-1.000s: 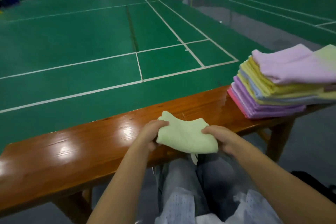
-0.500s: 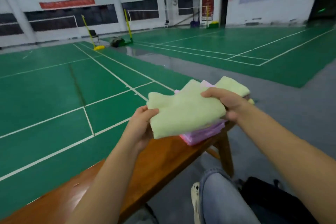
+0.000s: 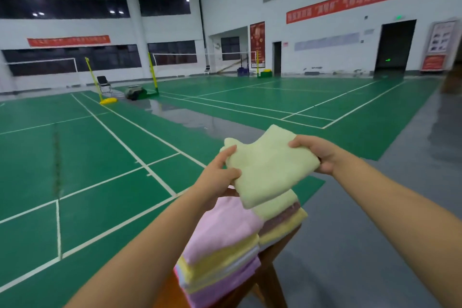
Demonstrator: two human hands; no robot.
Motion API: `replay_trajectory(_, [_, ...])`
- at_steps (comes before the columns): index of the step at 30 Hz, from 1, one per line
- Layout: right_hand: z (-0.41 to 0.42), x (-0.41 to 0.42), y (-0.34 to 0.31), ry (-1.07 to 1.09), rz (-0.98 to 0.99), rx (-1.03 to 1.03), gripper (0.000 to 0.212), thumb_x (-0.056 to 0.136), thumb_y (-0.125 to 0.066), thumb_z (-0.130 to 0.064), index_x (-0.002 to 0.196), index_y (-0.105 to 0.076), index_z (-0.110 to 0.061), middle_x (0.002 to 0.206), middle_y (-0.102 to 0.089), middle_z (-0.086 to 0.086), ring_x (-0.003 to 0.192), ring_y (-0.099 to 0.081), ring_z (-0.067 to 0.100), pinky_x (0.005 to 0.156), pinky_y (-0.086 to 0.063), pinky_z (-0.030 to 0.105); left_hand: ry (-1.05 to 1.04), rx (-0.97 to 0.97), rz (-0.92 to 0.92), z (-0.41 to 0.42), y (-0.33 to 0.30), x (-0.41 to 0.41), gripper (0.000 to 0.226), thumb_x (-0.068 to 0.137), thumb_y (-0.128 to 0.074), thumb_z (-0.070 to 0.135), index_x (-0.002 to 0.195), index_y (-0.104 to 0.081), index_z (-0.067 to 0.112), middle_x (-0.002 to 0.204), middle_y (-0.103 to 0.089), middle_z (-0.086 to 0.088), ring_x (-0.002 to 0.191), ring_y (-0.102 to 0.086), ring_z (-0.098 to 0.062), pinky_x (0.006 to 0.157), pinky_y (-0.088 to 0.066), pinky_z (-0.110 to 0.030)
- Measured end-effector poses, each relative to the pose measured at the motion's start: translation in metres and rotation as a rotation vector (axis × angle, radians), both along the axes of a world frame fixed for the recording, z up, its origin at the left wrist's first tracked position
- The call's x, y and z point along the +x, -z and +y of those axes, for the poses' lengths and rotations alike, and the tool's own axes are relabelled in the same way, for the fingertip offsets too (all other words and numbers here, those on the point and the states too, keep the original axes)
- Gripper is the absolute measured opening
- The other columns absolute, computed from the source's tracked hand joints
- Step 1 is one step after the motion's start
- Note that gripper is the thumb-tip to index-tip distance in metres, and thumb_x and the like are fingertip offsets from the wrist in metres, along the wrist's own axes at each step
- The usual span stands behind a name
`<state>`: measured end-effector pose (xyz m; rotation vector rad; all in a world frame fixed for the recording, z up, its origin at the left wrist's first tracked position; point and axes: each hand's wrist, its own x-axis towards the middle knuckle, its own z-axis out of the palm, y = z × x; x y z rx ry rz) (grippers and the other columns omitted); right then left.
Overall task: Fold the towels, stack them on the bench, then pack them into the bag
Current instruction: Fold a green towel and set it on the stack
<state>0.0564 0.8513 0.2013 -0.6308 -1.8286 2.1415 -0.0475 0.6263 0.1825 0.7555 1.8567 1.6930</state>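
Note:
A folded pale green towel [image 3: 268,167] hangs in the air between both hands. My left hand [image 3: 220,175] pinches its near left edge and my right hand [image 3: 316,154] grips its right edge. Directly below it stands the stack of folded towels [image 3: 225,245], pink, yellow, blue and purple, with a second lower pile [image 3: 282,217] of green, brown and yellow beside it. The stack rests on the end of the wooden bench [image 3: 265,280]. No bag is in view.
Green badminton courts with white lines spread to the left and ahead. Grey floor [image 3: 375,232] runs along the right of the bench. Yellow net posts [image 3: 93,82] and a chair [image 3: 103,84] stand far off.
Both hands have lifted the green towel off the bench and carried it right, over the stack. My view has swung up and to the right.

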Motion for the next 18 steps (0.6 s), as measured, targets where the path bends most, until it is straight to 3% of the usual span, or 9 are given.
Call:
replay_trajectory(3, [0.037, -0.023, 0.028, 0.018, -0.028, -0.039, 0.019, 0.085, -0.054, -0.012, 0.102, -0.061, -0.007, 0.083, -0.073, 0.011, 0.070, -0.069, 0.023, 0.074, -0.055, 0.034, -0.013, -0.024, 0.014, 0.031, 0.011, -0.017, 0.065, 0.091, -0.051, -0.003, 0.144, -0.037, 0.031, 0.126, -0.053, -0.010, 0.083, -0.063, -0.022, 0.056, -0.058, -0.030])
replay_trajectory(5, [0.056, -0.038, 0.048, 0.008, -0.046, -0.067, 0.033, 0.074, -0.062, -0.012, 0.106, -0.061, -0.006, 0.088, -0.073, 0.013, 0.074, -0.069, 0.025, 0.082, -0.052, 0.037, -0.037, -0.049, 0.054, 0.048, 0.024, -0.029, 0.066, 0.090, -0.052, -0.003, 0.146, -0.035, 0.029, 0.127, -0.053, -0.008, 0.087, -0.063, -0.023, 0.059, -0.059, -0.032])
replay_trajectory(10, [0.081, -0.071, 0.088, -0.057, -0.088, -0.104, 0.020, 0.080, -0.059, -0.011, 0.099, -0.063, -0.007, 0.089, -0.072, 0.013, 0.072, -0.069, 0.025, 0.073, -0.056, 0.035, -0.121, -0.165, 0.149, 0.073, 0.058, -0.056, 0.070, 0.089, -0.055, 0.002, 0.150, -0.029, 0.026, 0.137, -0.045, -0.008, 0.106, -0.060, -0.030, 0.068, -0.060, -0.036])
replay_trajectory(13, [0.088, -0.083, 0.111, -0.079, -0.217, 0.041, 0.005, 0.088, -0.058, -0.007, 0.091, -0.060, -0.006, 0.086, -0.069, 0.012, 0.068, -0.066, 0.023, 0.066, -0.054, 0.033, -0.104, -0.550, 0.465, 0.086, 0.070, -0.067, 0.067, 0.087, -0.056, 0.015, 0.149, -0.029, 0.018, 0.142, -0.041, -0.012, 0.117, -0.053, -0.029, 0.095, -0.049, -0.037])
replay_trajectory(15, [0.088, -0.084, 0.123, -0.089, -0.328, 0.183, 0.005, 0.087, -0.063, -0.006, 0.088, -0.058, -0.004, 0.084, -0.065, 0.013, 0.068, -0.063, 0.023, 0.064, -0.052, 0.032, -0.075, -0.881, 0.710, 0.096, 0.068, -0.065, 0.053, 0.089, -0.053, 0.021, 0.141, -0.040, 0.015, 0.138, -0.038, -0.015, 0.104, -0.055, -0.029, 0.085, -0.046, -0.032])
replay_trajectory(18, [0.081, -0.083, 0.127, -0.021, -0.430, 0.436, 0.012, 0.085, -0.068, -0.012, 0.089, -0.060, -0.004, 0.081, -0.062, 0.009, 0.065, -0.058, 0.019, 0.057, -0.047, 0.026, -0.047, -1.099, 0.929, 0.106, 0.059, -0.060, 0.036, 0.090, -0.050, 0.019, 0.126, -0.053, 0.018, 0.129, -0.038, -0.011, 0.083, -0.051, -0.023, 0.074, -0.048, -0.033])
